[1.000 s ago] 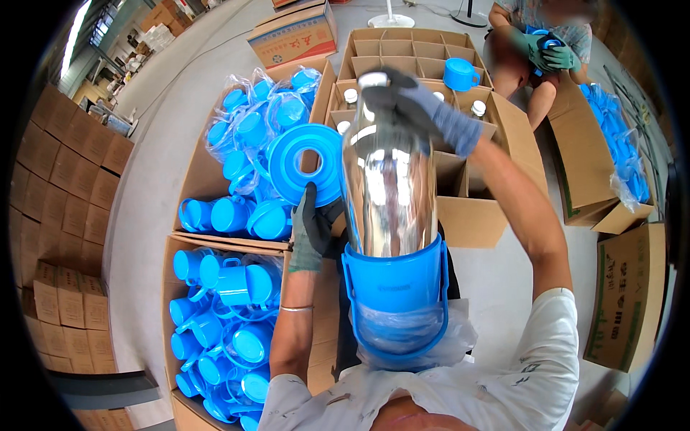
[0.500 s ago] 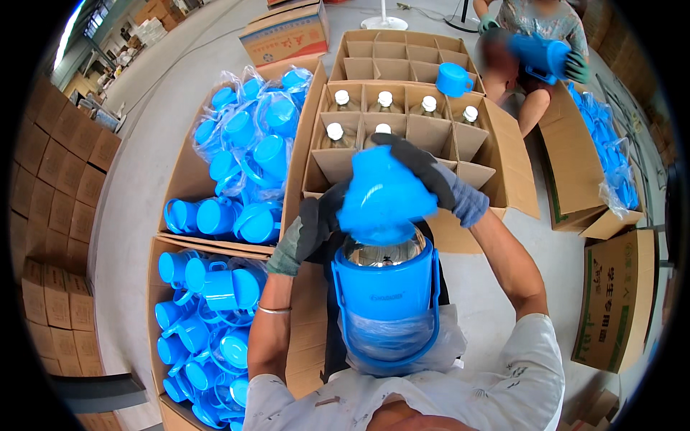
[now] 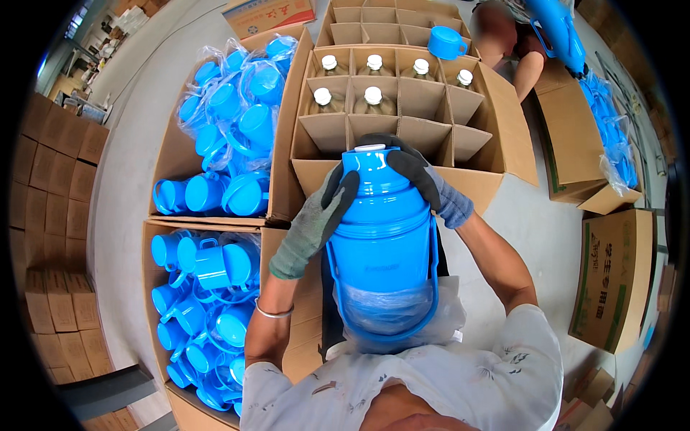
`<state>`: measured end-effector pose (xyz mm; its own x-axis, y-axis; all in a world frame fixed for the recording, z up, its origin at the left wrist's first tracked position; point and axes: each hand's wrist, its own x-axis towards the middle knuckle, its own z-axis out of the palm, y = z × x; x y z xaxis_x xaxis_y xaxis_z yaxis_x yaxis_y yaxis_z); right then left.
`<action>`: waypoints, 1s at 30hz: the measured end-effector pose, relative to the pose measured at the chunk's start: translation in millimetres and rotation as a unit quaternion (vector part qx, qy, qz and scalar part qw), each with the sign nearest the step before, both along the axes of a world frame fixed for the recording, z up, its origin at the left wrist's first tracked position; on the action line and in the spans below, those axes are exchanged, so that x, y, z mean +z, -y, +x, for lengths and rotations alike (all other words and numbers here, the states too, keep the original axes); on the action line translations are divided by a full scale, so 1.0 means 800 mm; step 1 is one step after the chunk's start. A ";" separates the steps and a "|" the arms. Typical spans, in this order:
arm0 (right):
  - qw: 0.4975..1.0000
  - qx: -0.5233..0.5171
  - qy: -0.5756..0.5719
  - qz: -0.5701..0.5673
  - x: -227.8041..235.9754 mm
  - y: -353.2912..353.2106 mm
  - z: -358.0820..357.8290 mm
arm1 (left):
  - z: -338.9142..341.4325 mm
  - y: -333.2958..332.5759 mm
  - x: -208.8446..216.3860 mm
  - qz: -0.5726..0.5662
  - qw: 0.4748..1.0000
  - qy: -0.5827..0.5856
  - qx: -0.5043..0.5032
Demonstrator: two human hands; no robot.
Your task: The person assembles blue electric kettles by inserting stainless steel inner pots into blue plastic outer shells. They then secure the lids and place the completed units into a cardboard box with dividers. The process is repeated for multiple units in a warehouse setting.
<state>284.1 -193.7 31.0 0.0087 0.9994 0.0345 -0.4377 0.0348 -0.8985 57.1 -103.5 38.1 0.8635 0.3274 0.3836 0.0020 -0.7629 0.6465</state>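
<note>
A blue vacuum flask (image 3: 381, 262) stands between my legs, its carrying handle hanging down in front and clear plastic film round its lower part. The blue shoulder piece (image 3: 370, 179) sits on the flask's rim, with a white stopper (image 3: 370, 148) showing at its top. My left hand (image 3: 316, 219), in a grey-green glove, is closed round the left side of this piece. On its upper right, my right hand (image 3: 417, 172), in a dark glove, curls over it. The shoulder piece covers the flask's silvery inside.
Ahead is a divided carton (image 3: 460, 183) with several white-capped bottles (image 3: 373, 100). A blue cup (image 3: 447, 43) rests on dividers. On the left, two cartons hold wrapped cups (image 3: 255, 123) and loose cups (image 3: 233, 327). A person (image 3: 528, 72) sits at the far right, near a blue flask (image 3: 557, 32).
The blue shoulder piece, tilted above the open flask before, now sits on its rim. Both my hands came down with it. The person's blue flask moved up in the view.
</note>
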 end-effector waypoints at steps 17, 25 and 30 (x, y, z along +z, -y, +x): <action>0.965 -0.109 0.233 0.058 0.028 0.005 -0.020 | -0.019 0.004 -0.020 -0.171 0.980 0.066 0.073; 0.917 -0.056 0.300 0.256 0.159 0.043 -0.018 | 0.030 0.057 -0.044 -0.397 0.909 0.067 0.104; 0.891 0.072 0.376 0.242 0.194 0.058 -0.024 | 0.016 0.099 -0.009 -0.525 0.841 0.102 0.088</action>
